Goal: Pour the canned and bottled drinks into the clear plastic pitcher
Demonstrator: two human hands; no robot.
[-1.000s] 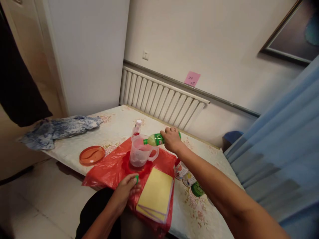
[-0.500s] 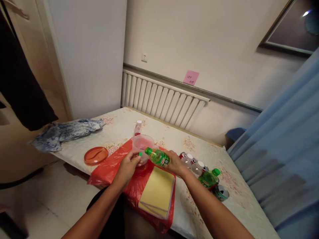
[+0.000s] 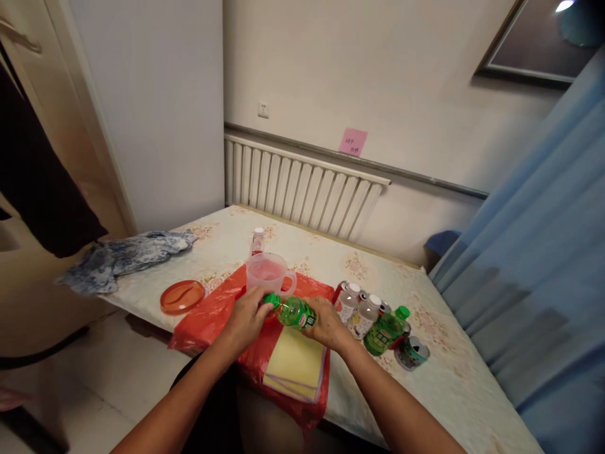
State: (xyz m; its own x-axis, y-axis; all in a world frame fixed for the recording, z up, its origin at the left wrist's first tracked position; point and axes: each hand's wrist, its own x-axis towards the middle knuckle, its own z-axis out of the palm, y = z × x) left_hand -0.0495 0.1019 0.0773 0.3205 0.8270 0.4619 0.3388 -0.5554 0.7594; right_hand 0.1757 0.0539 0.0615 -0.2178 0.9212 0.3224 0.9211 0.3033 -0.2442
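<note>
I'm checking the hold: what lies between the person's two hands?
In the head view: a translucent green plastic bottle, tilted, its green cap at the left hand, its other end in the right hand.

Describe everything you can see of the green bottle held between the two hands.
The bottle looks like see-through green plastic, with a green cap and a dark green label bearing a small red-and-white mark. It is tipped over, nearly level: the left hand's fingers are at the cap, while the right hand grips and hides the base end. It is on the near side of the translucent pitcher. Cap tightness and liquid level cannot be told.
</note>
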